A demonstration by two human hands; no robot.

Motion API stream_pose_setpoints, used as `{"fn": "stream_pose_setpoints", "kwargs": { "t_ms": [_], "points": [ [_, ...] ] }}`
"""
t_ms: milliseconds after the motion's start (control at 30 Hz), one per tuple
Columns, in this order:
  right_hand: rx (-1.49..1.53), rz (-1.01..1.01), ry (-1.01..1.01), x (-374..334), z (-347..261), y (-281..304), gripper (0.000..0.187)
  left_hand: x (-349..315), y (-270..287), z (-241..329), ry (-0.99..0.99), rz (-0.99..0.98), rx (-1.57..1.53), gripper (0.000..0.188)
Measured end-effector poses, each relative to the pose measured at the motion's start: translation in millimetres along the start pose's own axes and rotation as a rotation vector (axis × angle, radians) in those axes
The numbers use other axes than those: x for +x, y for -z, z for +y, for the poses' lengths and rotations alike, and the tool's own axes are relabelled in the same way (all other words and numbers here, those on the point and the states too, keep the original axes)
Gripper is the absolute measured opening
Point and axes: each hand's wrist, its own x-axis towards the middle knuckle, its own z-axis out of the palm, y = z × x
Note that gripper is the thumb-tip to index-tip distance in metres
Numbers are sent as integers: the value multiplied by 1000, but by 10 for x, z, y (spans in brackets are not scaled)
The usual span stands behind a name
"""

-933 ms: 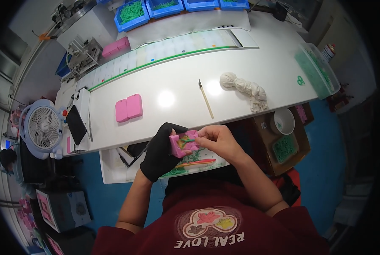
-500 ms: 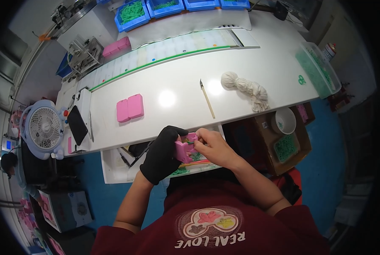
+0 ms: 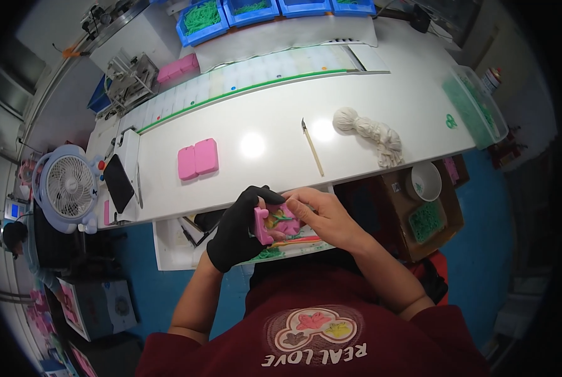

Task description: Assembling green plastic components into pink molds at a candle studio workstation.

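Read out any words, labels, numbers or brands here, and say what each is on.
Dark red shirt: large pale lettering, readable, but I don't copy wording.
White-and-red can, far right: label too small to read.
Lit blue screen, far left: too small to read.
Held pink piece: no lettering I can make out.

Tabletop [image 3: 256,179]: white, fwd of L grip [image 3: 235,231]. On it: pink block pair [image 3: 200,159], fwd-left of same; thin tool [image 3: 313,149], fwd of R grip [image 3: 325,217]; cloth bundle [image 3: 370,133], fwd-right.
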Motion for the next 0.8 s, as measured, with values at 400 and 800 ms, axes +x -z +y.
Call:
{"fn": "stream_pose_setpoints", "kwargs": {
  "t_ms": [400,800],
  "points": [
    [-4,7,460,132,193,-26,21,-157,-151,-107,380,38,-1110,101],
    [107,127,134,26,197,-103,16,-45,-76,-120,358,118,-563,103]
  ]
}}
